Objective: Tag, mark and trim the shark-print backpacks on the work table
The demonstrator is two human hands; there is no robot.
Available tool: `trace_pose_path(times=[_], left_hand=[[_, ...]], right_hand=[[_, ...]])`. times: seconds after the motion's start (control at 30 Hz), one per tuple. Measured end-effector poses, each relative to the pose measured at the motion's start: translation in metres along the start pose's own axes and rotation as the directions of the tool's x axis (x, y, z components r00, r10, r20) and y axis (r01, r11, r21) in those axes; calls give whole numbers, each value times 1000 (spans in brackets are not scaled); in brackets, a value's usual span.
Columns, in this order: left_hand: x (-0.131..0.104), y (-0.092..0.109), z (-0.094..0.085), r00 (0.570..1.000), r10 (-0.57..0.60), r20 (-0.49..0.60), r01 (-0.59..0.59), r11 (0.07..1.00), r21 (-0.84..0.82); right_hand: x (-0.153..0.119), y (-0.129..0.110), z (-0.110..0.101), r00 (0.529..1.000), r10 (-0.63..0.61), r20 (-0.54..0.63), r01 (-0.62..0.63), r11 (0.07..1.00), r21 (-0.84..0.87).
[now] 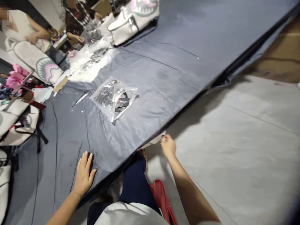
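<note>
grey-blue cloth, creased in long folds, covers the desk (178, 72) in the head view, and a clear plastic bag (107, 100) with dark pieces inside lies on it as the landmark for the rest. nearer the wearer than the bag and to its left, the left hand (84, 175) rests palm down on the cloth; its fingers are stretched out, the thumb stands apart, and it has hold of nothing. nearer than the bag and to its right, the right hand (168, 146) is just past the edge of the desk; its fingers are curled together on the end of a pale strip (153, 140), which runs along that edge. how firmly they grip it, and what the strip is made of, i cannot tell.

beyond the bag and a little to its right lies a pale backpack (131, 25) with a printed toothed mouth. beyond the bag to the left, a white sheet (87, 70) is spread with crumpled clear plastic on it. past the sheet, a person in a dark patterned top (77, 18) has both hands near the plastic. farther left of the bag, a person in a pale top (20, 25) stands behind a second toothed-mouth backpack (35, 59), and more backpacks (21, 134) sit at the left end of the desk. nearer than the bag, below the edge of the desk, are the wearer's dark blue trousers (136, 178) and a red plastic object (161, 200), partly hidden, on the pale floor (234, 140).
</note>
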State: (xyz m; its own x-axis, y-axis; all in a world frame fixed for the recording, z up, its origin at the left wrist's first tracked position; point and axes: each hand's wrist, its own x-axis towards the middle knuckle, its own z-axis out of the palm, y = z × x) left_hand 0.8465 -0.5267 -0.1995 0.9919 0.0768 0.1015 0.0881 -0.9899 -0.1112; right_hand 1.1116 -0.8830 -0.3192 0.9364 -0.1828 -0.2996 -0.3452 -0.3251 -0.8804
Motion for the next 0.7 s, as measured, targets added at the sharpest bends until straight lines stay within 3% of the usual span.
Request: trace_pose_path(times=[0.07,0.1,0.17,0.2,0.23,0.27,0.37,0.47,0.5,0.53,0.57,0.67,0.7], left_hand=[[-4,1,3,999,-17,-43,17,1000,-1],[-6,4,3,997,-27,-69,27,1000,-6],[-11,14,2,989,-60,-132,56,998,-36],[-16,20,0,984,-83,-160,74,995,-62],[-21,26,-3,978,-111,-179,96,991,-92],[-29,31,-6,972,-141,-190,119,985,-123],[-65,37,-16,944,-263,-198,224,954,-200],[-112,30,-24,859,-461,-222,405,878,-254],[-128,26,-26,821,-521,-233,461,846,-269],[-144,22,-27,784,-572,-242,508,814,-282],[-159,17,-27,756,-606,-247,540,791,-289],[-207,0,-16,715,-661,-227,599,747,-288],[-224,-6,-8,706,-673,-220,615,737,-280]], right_hand=[[1,-24,-11,975,-185,-122,174,980,-96],[1,-41,-12,929,-345,-130,324,932,-163],[1,-84,1,751,-659,41,635,703,-321],[3,-107,15,650,-734,194,742,558,-372],[5,-131,32,581,-742,336,799,439,-412],[8,-154,52,533,-742,407,831,369,-417],[19,-213,109,412,-741,531,897,229,-377],[22,-251,146,247,-739,626,959,93,-268],[22,-258,153,218,-739,637,967,78,-241],[22,-262,157,223,-736,639,968,89,-235],[23,-263,159,257,-729,635,960,119,-252],[26,-259,153,416,-683,601,901,220,-374],[26,-261,153,432,-681,591,891,219,-398]])
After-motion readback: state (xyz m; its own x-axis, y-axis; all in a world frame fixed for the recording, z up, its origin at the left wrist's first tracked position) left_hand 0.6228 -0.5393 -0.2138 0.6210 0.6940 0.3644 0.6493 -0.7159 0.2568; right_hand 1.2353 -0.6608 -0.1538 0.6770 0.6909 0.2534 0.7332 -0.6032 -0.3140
